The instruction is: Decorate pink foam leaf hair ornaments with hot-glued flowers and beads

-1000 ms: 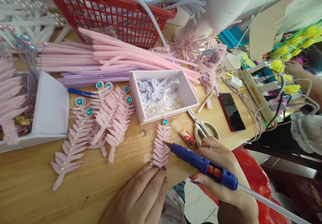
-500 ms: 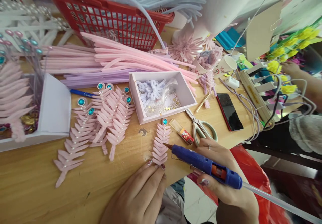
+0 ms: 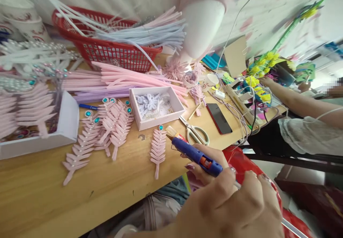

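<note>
My right hand (image 3: 199, 166) grips a blue glue gun (image 3: 197, 155), whose nozzle points left, just above the table edge. My left hand (image 3: 235, 206) reaches across in the foreground, fingers curled over the rear of the gun where the clear glue stick (image 3: 292, 228) enters. A single pink leaf-shaped piece (image 3: 158, 147) with a teal gem lies on the wooden table (image 3: 40, 195), left of the nozzle, and neither hand touches it.
Several matching pink leaf pieces (image 3: 112, 123) lie further left. A white box (image 3: 157, 122) of beads, scissors (image 3: 197, 133), a phone (image 3: 218, 113), pink pipe cleaners (image 3: 120, 79) and a red basket (image 3: 107, 54) sit behind. Another person's arm (image 3: 294, 100) works at the right.
My left hand has left the pink leaf piece and crossed right to the back of the glue gun. The gun's nozzle has drawn away from the piece. The view has tilted up.
</note>
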`<state>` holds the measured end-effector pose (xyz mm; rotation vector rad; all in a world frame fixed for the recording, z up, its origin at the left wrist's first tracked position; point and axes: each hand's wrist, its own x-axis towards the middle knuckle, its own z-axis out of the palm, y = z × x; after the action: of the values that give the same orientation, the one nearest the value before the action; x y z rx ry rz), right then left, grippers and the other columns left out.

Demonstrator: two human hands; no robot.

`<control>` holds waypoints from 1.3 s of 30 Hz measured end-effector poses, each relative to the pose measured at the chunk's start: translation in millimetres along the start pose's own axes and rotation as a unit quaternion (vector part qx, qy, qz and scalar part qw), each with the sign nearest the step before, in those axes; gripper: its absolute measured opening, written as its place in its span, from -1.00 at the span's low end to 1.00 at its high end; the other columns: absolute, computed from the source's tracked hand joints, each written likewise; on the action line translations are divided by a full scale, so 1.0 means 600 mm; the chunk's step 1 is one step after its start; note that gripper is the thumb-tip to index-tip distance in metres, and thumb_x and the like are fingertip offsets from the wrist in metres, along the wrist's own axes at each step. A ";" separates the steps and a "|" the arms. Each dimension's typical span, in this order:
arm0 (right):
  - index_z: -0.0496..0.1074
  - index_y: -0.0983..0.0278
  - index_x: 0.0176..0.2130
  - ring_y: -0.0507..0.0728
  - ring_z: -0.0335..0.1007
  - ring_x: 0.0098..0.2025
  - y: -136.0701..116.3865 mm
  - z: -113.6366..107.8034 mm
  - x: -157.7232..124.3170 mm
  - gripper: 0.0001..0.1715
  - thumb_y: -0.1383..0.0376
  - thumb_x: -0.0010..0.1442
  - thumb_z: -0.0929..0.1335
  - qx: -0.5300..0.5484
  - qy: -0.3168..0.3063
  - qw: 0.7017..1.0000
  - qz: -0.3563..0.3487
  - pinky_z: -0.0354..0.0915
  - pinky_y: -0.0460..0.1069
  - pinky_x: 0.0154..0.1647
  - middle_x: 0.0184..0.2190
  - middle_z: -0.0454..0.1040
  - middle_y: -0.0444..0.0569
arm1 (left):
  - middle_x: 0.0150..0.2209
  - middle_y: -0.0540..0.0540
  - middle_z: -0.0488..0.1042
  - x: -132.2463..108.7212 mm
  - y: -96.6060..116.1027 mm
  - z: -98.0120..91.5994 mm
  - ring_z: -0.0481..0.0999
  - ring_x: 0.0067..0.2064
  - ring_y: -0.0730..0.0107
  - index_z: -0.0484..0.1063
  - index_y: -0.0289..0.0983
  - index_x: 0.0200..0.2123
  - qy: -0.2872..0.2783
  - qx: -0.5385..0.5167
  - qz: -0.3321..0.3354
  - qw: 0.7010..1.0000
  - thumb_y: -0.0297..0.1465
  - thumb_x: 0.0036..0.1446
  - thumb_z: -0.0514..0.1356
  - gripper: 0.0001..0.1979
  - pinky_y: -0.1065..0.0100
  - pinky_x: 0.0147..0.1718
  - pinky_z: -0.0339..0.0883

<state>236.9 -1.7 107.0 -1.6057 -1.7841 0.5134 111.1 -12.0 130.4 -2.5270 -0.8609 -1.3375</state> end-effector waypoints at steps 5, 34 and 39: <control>0.55 -0.04 -0.11 0.27 0.54 -0.43 -0.006 0.003 -0.013 -0.84 0.02 0.35 0.44 0.000 0.022 1.000 -0.012 0.50 0.14 -0.44 -0.42 0.58 0.02 | -0.38 -0.20 0.63 -0.003 0.050 0.047 0.61 -0.42 0.21 0.64 -0.35 -0.33 -0.031 0.102 -0.072 0.992 -0.41 0.30 0.13 -0.71 0.21 -0.46 0.49; 0.28 0.20 -0.49 0.07 0.13 -0.50 -0.008 0.001 0.046 -0.38 -0.16 0.40 0.31 -0.001 -0.115 0.993 -0.035 0.08 0.02 -0.46 -0.59 0.22 -0.17 | 0.14 -0.04 0.62 -0.179 -0.136 -0.063 0.52 0.15 0.21 0.59 -0.31 0.07 -0.155 -0.051 -0.103 0.981 -0.47 0.49 0.13 -0.76 0.16 0.30 0.17; 0.29 0.21 -0.50 0.07 0.14 -0.51 -0.007 0.004 0.048 -0.36 -0.18 0.38 0.32 -0.005 -0.124 0.992 -0.021 0.10 0.02 -0.47 -0.59 0.24 -0.15 | 0.06 -0.10 0.66 -0.179 -0.136 -0.060 0.55 0.16 0.24 0.61 -0.37 -0.02 -0.124 -0.071 -0.109 0.984 -0.47 0.47 0.16 -0.79 0.20 0.39 0.12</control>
<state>232.0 26.2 114.6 -1.5616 -1.9995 0.7116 -6.6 -3.3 55.4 -2.8236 -1.1580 -1.1926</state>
